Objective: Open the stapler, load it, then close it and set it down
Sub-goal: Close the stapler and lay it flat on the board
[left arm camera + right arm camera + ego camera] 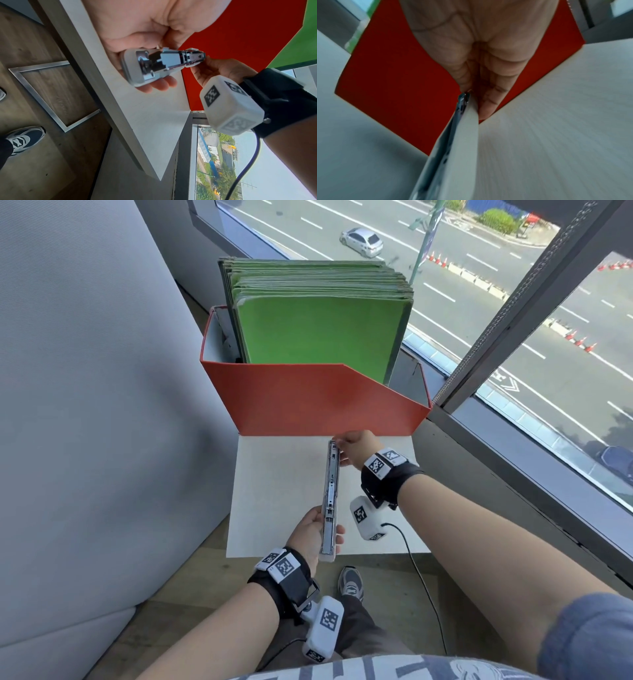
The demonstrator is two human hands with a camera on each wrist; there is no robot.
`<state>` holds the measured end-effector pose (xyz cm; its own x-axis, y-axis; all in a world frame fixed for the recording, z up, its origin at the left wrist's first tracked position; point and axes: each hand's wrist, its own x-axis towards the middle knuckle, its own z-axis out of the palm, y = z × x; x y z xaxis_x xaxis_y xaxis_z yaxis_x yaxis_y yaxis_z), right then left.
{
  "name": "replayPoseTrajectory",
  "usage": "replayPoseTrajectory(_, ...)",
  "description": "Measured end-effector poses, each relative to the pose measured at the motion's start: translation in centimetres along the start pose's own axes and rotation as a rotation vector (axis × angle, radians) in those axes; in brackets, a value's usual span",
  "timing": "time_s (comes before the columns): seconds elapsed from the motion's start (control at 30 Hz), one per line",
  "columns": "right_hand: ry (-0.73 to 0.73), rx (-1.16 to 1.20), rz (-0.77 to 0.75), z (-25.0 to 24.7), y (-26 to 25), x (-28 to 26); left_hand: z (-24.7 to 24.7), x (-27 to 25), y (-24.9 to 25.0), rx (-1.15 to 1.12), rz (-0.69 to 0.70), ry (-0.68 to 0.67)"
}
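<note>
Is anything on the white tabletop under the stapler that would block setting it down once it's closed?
Nothing visible does. The left hand and right hand hold the opened stapler above the white tabletop, which looks bare beneath it. The red file box stands at the table's far edge, beyond the stapler.

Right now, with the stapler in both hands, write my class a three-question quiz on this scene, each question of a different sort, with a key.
1. True or false: the stapler lies flat on the white table.
2. Which hand holds the stapler's near end? A. left hand B. right hand
3. Fill in: the green folders stand in a ____ file box.

Key: 1. false, it is held above the table, opened out long. 2. A; the right hand pinches the far end. 3. red.
</note>
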<state>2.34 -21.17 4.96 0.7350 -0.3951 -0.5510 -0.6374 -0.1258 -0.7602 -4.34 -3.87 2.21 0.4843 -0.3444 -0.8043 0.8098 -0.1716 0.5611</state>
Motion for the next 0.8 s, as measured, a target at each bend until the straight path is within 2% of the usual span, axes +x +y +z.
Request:
replayPoseTrajectory(0.27, 0.053, -0.134, -0.336, -0.2, -0.4, -3.4, 0.1, 0.3, 0.3, -0.031, -0.060, 0.053)
replayPoseTrajectory(0.5, -0.014, -0.152, -0.589, 0.4, 1.2, -9.6, 0.3, 1.0, 1.2, -0.116, -0.093, 0.092)
replayPoseTrajectory(0.67, -0.047, -0.312, -0.754, 1.4, 4.9, -11.2, 0.1, 1.7, 1.2, -0.173, -0.038, 0.055)
replayPoseTrajectory(0.8, -0.027, -0.429, -0.850, 2.8, 7.5, -11.5, -0.2, 2.1, 1.6, -0.193, -0.121, -0.049)
